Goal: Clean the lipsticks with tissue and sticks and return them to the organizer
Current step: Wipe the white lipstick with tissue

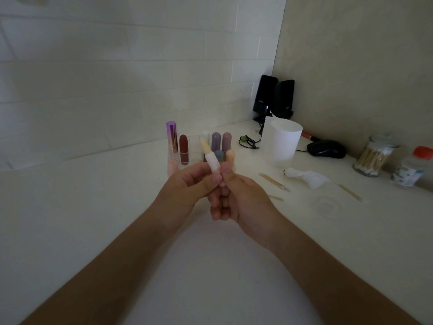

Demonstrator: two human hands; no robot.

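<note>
A white lip balm tube (212, 162) with its pale yellow stick wound out stands upright between both hands, above the white table. My left hand (187, 184) grips its lower body and my right hand (236, 195) pinches its base with thumb and fingers. Behind it a clear organizer (173, 164) holds a purple lipstick (172, 136), a dark red one (184, 147) and several pastel ones (221, 140). A crumpled tissue (307, 177) and wooden sticks (274, 181) lie to the right.
A white cup (282, 143), two black speakers (274, 97), a black mouse (326, 148), a glass jar of cotton swabs (372, 156) and a small red-capped bottle (413, 166) stand along the right wall. A clear round lid (326, 205) lies near the sticks.
</note>
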